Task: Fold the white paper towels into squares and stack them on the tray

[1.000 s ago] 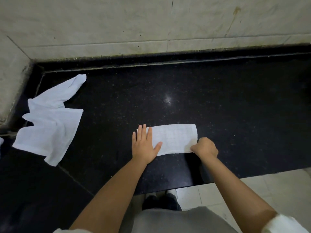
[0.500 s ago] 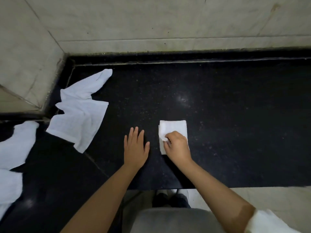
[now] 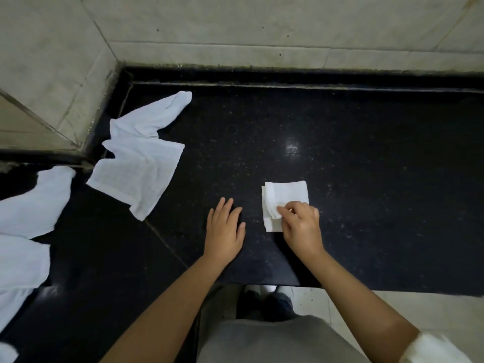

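Note:
A white towel folded into a small square (image 3: 286, 196) lies on the black stone counter (image 3: 366, 179). My right hand (image 3: 301, 224) covers its near right corner and pinches a layer of it between thumb and fingers. My left hand (image 3: 225, 229) rests flat on the counter just left of the folded towel, fingers straight, touching no cloth. An unfolded white towel (image 3: 141, 158) lies crumpled at the left. More white towels (image 3: 28, 205) lie at the far left edge. No tray is in view.
Tiled walls (image 3: 262, 27) close the counter at the back and left corner. The counter's front edge (image 3: 392, 290) runs just behind my forearms, with pale floor tiles below. Bare black counter stretches to the right.
The long strip was folded in half from right to left into a square. My left hand came off the towel onto the counter. My right hand now pinches the folded towel.

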Demonstrator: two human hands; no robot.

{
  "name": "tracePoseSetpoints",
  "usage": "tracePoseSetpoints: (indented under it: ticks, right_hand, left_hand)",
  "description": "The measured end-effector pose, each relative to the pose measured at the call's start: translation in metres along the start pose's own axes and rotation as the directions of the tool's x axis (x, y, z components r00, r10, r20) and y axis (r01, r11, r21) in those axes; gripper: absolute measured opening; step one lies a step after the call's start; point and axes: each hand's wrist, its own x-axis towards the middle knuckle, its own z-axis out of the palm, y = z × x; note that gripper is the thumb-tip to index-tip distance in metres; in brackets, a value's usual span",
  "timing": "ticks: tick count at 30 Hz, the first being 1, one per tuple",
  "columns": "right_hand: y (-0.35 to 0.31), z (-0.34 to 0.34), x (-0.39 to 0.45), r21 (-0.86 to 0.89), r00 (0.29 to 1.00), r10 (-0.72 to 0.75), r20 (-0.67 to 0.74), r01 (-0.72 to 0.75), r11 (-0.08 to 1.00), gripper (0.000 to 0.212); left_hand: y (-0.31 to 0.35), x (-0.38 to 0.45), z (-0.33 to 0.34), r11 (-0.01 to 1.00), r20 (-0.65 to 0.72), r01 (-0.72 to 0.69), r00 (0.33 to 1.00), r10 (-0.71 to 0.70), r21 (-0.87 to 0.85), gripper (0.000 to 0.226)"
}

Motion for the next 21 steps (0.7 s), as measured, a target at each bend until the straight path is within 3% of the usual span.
tracePoseSetpoints:
  ticks: [9,12,15,18,21]
  right_hand:
    - [0.009,0.014,-0.023,-0.025,0.973,-0.104,0.206,0.112,0.993,0.037]
    - [0.015,0.003,-0.023,-0.032,0.96,-0.2,0.197,0.211,0.977,0.035]
    - [0.031,-0.011,-0.028,-0.095,0.967,-0.21,0.142,0.225,0.97,0.027]
    - [0.046,-0.022,-0.032,-0.24,0.976,-0.141,0.165,0.178,0.954,0.028]
    - [0.051,-0.022,-0.027,-0.282,0.953,-0.105,0.285,0.188,0.941,0.034]
  left_hand:
    - [-0.006,-0.002,0.008,0.997,0.027,-0.073,0.997,0.073,0.018,0.04]
    - [0.0,0.002,0.01,0.974,-0.006,-0.219,0.976,0.22,0.05,0.037]
    - [0.014,0.008,0.015,0.915,-0.077,-0.402,0.912,0.403,0.028,0.036]
    - [0.03,0.013,0.019,0.859,0.058,-0.512,0.858,0.511,0.008,0.032]
    - [0.04,0.019,0.026,0.842,0.192,-0.53,0.841,0.507,0.1,0.028]
